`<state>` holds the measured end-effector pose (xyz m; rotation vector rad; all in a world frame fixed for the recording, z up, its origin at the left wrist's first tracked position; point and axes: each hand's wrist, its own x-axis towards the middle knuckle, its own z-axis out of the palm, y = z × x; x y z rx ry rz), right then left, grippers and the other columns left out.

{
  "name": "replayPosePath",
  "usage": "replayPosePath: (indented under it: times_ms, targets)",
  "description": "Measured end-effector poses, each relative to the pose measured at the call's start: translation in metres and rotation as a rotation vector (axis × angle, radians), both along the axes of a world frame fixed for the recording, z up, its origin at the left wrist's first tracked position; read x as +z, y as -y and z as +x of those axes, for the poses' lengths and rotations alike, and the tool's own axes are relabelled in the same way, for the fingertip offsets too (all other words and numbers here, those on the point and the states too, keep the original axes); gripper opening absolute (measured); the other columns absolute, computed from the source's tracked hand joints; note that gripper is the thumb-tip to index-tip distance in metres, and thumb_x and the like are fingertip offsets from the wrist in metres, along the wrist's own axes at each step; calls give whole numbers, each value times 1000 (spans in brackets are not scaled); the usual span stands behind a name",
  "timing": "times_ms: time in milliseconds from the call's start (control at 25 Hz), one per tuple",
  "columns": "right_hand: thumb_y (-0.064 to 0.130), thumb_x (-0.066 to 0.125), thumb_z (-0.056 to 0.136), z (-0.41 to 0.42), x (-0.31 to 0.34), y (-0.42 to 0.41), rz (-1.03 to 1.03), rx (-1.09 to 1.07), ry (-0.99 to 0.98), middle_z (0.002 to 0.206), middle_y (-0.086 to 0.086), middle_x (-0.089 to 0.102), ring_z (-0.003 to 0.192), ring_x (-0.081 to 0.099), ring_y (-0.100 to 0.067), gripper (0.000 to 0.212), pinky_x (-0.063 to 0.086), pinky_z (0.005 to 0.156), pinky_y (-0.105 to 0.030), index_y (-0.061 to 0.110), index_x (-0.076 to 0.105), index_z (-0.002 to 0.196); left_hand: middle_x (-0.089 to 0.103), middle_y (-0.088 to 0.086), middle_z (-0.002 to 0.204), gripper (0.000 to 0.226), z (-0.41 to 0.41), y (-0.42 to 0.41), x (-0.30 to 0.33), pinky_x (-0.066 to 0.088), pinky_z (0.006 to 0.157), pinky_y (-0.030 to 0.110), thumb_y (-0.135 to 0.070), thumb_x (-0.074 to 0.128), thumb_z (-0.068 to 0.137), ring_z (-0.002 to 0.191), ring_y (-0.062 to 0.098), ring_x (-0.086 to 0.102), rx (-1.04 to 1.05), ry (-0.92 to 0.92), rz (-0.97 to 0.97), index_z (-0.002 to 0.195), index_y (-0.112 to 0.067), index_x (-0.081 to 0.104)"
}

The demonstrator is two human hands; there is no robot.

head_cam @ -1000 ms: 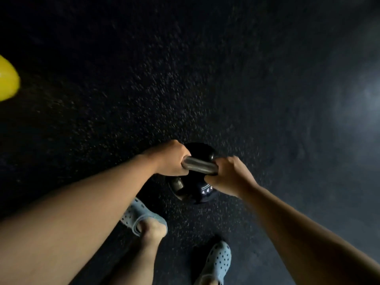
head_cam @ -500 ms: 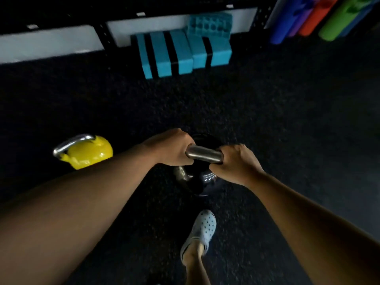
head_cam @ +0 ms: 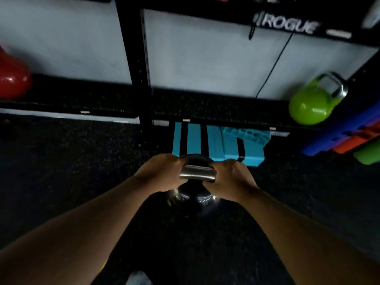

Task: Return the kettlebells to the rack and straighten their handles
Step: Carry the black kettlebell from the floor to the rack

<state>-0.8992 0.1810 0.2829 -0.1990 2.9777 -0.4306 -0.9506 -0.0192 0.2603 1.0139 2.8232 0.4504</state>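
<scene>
A pale shoe (head_cam: 137, 279) is glimpsed at the bottom edge, on the dark speckled floor (head_cam: 61, 171); two bare forearms are stretched forward from the lower corners; the steel handle (head_cam: 197, 175) of a black kettlebell (head_cam: 193, 197) is gripped by both hands, the left hand (head_cam: 159, 173) at its left end and the right hand (head_cam: 229, 178) at its right end, the fingers of each curled fully closed around it; the kettlebell is hung below the hands, above the floor, just short of the rack; beyond it, teal foam blocks (head_cam: 218, 144) are stacked on the floor under the lowest shelf; a black rack (head_cam: 133, 58) marked ROGUE is set against a pale wall; a green kettlebell (head_cam: 310, 105) is seated on the shelf at right, its handle tilted up to the right; part of a red kettlebell (head_cam: 12, 79) is seen on the shelf at far left; coloured foam rollers (head_cam: 349, 140) are leaned at the right edge.
</scene>
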Motion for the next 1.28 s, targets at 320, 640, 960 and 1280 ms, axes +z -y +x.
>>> replayPosePath:
  times_ms: [320, 640, 960, 1280]
  targets:
    - [40, 60, 82, -206, 0, -11, 3, -13, -58, 91, -3, 73, 80, 69, -24, 27, 55, 70, -32, 24, 65, 104, 70, 1, 81, 11, -191, -17, 9, 46, 56, 26, -28, 62, 88, 65, 19, 67, 203, -52, 18, 97, -22, 62]
    - [35, 68, 81, -371, -16, -48, -14, 3, -149, 97, -4, 74, 88, 70, -28, 33, 58, 75, -36, 25, 61, 112, 71, -2, 95, 57, -337, -58, -6, 50, 62, 28, -28, 65, 86, 82, 17, 71, 293, -67, 101, 136, -44, 43]
    - [18, 69, 83, -455, -40, -54, -158, -28, -175, 88, -3, 69, 76, 63, -19, 23, 50, 65, -28, 18, 62, 105, 68, 9, 97, 29, -423, -70, -20, 58, 74, 44, -18, 65, 85, 88, 27, 68, 295, -23, 97, 113, -15, 56]
    - [28, 70, 86, -492, -44, -58, -266, -112, -120, 96, -7, 61, 88, 55, -22, 27, 37, 70, -28, 11, 57, 104, 60, 13, 104, 29, -463, -78, -28, 47, 70, 32, -16, 64, 90, 87, 23, 59, 262, 26, 208, 112, -8, 46]
